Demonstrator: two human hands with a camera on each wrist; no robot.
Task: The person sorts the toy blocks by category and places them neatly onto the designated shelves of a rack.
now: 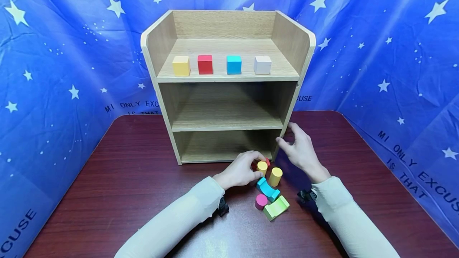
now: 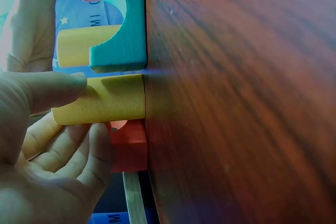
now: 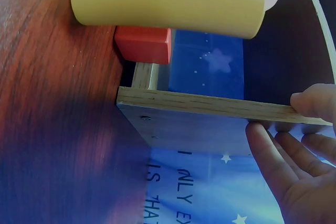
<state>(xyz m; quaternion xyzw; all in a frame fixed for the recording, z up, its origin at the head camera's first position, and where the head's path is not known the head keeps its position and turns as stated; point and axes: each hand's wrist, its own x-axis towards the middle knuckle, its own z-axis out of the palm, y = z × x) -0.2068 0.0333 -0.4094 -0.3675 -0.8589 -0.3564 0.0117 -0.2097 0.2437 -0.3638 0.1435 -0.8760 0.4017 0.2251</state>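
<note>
My left hand [image 1: 241, 169] holds a yellow wooden cylinder [image 2: 113, 99] that stands upright on the table, thumb on one side and fingers on the other. Right behind it is a red block [image 2: 131, 148] with a curved cut-out, partly hidden by the hand in the head view. With my right hand [image 1: 302, 149] I grip the front edge of the wooden shelf's right side panel [image 3: 210, 104], thumb on the edge and fingers along the outer face. A second yellow cylinder [image 1: 275, 176] stands between the two hands.
Nearer me lie a blue arch-cut block [image 1: 267, 189], a pink cylinder [image 1: 261, 201] and a green curved block [image 1: 276, 208]. The shelf's top board bears a yellow cube [image 1: 181, 66], a red cube [image 1: 205, 65], a blue cube [image 1: 234, 65] and a white cube [image 1: 262, 65].
</note>
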